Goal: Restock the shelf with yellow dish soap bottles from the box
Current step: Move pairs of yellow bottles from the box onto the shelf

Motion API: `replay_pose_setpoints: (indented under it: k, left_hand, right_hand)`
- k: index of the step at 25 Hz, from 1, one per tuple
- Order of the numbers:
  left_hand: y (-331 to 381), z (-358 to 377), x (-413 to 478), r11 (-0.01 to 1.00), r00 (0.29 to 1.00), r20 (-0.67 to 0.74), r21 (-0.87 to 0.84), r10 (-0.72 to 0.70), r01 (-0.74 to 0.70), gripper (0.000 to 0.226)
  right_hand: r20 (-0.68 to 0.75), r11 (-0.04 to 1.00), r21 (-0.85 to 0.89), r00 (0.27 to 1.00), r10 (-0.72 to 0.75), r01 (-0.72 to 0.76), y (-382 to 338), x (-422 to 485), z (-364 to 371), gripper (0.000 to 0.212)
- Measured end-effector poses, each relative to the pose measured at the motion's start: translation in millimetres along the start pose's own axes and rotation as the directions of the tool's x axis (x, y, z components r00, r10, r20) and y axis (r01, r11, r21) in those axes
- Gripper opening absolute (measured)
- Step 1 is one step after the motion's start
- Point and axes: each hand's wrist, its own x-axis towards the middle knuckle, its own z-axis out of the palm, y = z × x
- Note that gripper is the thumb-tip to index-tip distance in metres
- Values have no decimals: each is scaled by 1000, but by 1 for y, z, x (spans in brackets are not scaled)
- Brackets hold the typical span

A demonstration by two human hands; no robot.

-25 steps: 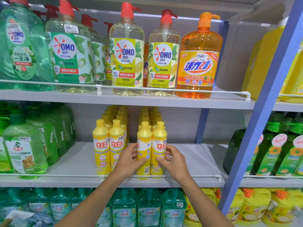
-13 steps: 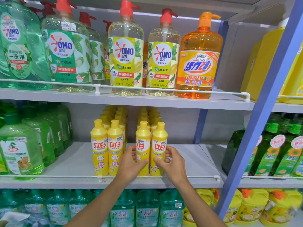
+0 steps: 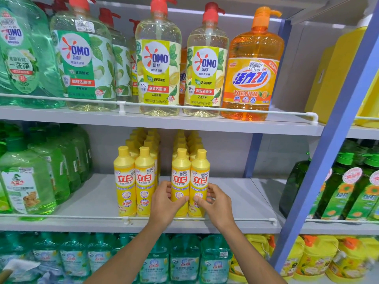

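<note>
Yellow dish soap bottles stand in rows on the middle shelf (image 3: 98, 201). A left pair (image 3: 134, 181) stands at the front with more behind it. To its right stands a second front pair. My left hand (image 3: 166, 203) grips the left bottle of that pair (image 3: 180, 177) low on its body. My right hand (image 3: 215, 203) grips the right bottle (image 3: 200, 177) the same way. Both bottles stand upright on the shelf, just behind the white front rail (image 3: 225, 219). The box is out of view.
Green soap jugs (image 3: 26, 181) fill the middle shelf's left end. Large pump bottles (image 3: 158, 64) line the shelf above, teal bottles (image 3: 184, 261) the shelf below. A blue upright post (image 3: 328, 150) stands to the right, with dark green bottles (image 3: 344, 187) beyond it. Bare shelf lies right of the yellow bottles.
My hands have stayed on the two front right bottles, with fingers closing a little tighter around them. The view has shifted slightly.
</note>
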Motion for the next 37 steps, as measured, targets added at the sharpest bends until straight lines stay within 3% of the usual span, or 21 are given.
replay_pose_setpoints:
  k: [17, 32, 34, 37]
  left_hand:
    - [-7, 0, -5, 1000, 1000, 8, -16, 1, -1, 55]
    - [24, -4, -9, 990, 998, 0, 128, -59, 59, 47]
    - [27, -7, -8, 984, 996, 40, 160, -80, 73, 46]
    - [33, -18, -15, 939, 988, 125, 341, -91, 43, 44]
  right_hand:
    - [6, 1000, 10, 1000, 8, -8, 6, 0, 4, 55]
    - [71, 997, -69, 997, 37, -32, 2, 10, -4, 50]
    - [104, 990, -128, 992, 73, -60, -8, 10, -9, 56]
    - [165, 946, -315, 978, 131, -74, -27, 10, -26, 85]
